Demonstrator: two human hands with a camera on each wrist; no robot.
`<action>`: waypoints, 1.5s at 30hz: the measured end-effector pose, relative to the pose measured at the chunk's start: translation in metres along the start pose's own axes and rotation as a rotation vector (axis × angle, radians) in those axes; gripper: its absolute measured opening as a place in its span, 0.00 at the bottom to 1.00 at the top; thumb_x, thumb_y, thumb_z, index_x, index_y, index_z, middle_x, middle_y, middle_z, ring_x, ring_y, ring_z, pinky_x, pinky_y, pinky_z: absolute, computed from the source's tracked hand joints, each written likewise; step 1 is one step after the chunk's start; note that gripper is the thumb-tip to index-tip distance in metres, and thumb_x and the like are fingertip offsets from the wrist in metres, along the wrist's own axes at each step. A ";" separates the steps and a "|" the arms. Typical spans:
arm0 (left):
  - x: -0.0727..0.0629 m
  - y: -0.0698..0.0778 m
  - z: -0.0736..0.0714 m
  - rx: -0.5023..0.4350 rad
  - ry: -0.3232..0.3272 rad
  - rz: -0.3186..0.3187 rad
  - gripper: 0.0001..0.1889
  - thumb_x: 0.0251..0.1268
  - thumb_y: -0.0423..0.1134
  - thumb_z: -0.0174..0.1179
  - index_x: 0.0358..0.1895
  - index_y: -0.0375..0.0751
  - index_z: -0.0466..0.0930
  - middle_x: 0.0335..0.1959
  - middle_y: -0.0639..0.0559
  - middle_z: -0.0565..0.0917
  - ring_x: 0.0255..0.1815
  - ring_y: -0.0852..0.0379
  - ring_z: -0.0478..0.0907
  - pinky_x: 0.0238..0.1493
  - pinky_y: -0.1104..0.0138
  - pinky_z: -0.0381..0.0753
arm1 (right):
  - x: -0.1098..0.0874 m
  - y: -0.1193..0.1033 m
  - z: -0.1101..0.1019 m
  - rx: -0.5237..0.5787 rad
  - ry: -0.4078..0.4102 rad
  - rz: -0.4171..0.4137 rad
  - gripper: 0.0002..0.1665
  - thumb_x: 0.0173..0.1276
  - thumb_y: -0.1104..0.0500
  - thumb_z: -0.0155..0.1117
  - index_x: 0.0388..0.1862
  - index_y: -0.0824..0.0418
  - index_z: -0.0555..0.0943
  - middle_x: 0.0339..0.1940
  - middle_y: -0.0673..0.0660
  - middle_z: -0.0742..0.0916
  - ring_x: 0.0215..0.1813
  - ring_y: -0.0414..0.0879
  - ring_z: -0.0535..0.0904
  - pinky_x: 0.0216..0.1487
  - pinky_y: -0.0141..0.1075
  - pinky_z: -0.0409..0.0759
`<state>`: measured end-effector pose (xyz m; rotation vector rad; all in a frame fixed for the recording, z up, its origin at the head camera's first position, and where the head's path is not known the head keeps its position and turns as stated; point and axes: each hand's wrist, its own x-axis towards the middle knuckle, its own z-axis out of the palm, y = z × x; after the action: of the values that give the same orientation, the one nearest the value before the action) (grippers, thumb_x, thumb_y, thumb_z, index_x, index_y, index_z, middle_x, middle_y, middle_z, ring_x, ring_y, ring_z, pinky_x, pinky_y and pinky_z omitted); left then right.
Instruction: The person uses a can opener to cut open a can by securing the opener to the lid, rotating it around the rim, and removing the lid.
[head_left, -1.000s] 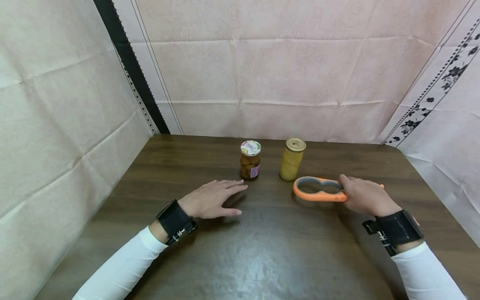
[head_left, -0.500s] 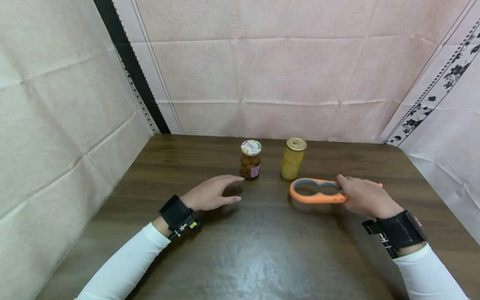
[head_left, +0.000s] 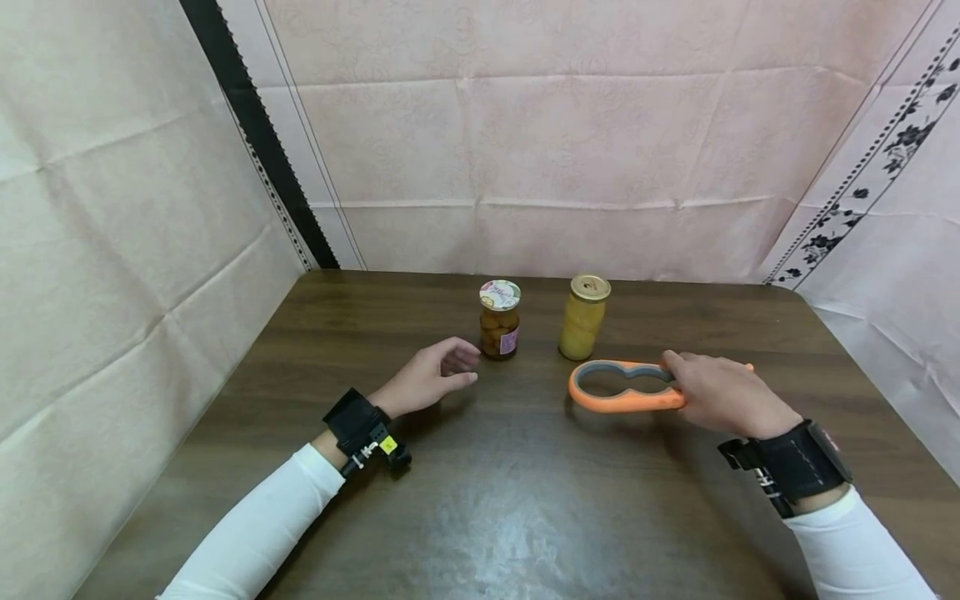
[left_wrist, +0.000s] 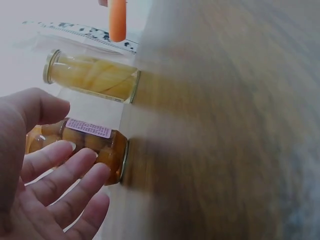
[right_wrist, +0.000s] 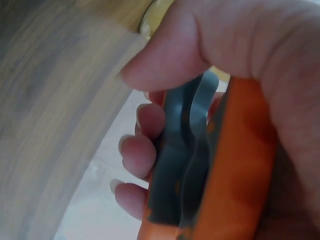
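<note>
My right hand (head_left: 731, 392) grips the handles of an orange jar opener (head_left: 626, 402) with grey wavy inner edges, its loop pointing left. In the right wrist view my fingers wrap round both arms of the jar opener (right_wrist: 242, 160). My left hand (head_left: 429, 379) holds nothing; its fingertips lie close to the front left of a small jar (head_left: 498, 331) of round brown pieces with a floral lid. In the left wrist view its fingers are loosely bent, overlapping the brown jar (left_wrist: 117, 155). A taller jar of yellow fruit (head_left: 582, 327) with a gold lid stands to the right.
Both jars stand upright towards the back of a dark wooden table (head_left: 480, 500). Pale patterned cloth (head_left: 570, 167) hangs behind the table and along its sides. A black strap with a camera sits on each wrist.
My left hand has turned thumb-up and its straight fingers have bent inward beside the brown jar. My right hand has shifted slightly left and nearer with the jar opener. The jars stay in place.
</note>
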<state>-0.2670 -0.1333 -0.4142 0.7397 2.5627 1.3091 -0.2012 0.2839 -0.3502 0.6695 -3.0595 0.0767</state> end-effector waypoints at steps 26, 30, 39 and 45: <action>0.021 -0.015 0.004 -0.384 0.197 -0.216 0.27 0.69 0.34 0.65 0.68 0.44 0.67 0.64 0.43 0.76 0.62 0.48 0.78 0.63 0.55 0.80 | 0.002 -0.015 0.004 0.058 0.012 -0.098 0.22 0.51 0.64 0.77 0.42 0.57 0.76 0.27 0.46 0.75 0.27 0.41 0.68 0.28 0.34 0.64; 0.028 -0.017 0.007 -0.410 0.209 -0.209 0.34 0.67 0.36 0.67 0.73 0.45 0.63 0.70 0.44 0.73 0.69 0.46 0.73 0.69 0.51 0.75 | 0.002 -0.016 0.005 0.052 0.011 -0.099 0.22 0.52 0.63 0.78 0.42 0.57 0.76 0.27 0.45 0.75 0.27 0.41 0.68 0.28 0.34 0.65; 0.040 -0.017 0.012 -0.488 0.180 -0.188 0.50 0.63 0.42 0.72 0.82 0.52 0.47 0.83 0.50 0.53 0.83 0.48 0.54 0.81 0.52 0.57 | 0.002 -0.019 0.007 0.037 0.039 -0.128 0.22 0.49 0.64 0.78 0.40 0.56 0.75 0.27 0.45 0.75 0.27 0.40 0.68 0.28 0.34 0.67; 0.049 -0.015 0.015 -0.486 0.191 -0.179 0.49 0.60 0.44 0.74 0.80 0.57 0.51 0.83 0.52 0.54 0.82 0.46 0.56 0.79 0.49 0.61 | 0.003 -0.021 0.006 0.036 0.032 -0.128 0.24 0.48 0.65 0.77 0.41 0.56 0.75 0.27 0.45 0.75 0.27 0.40 0.68 0.29 0.34 0.67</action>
<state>-0.3094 -0.1051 -0.4322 0.2983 2.2227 1.9052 -0.1956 0.2633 -0.3553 0.8561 -2.9830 0.1407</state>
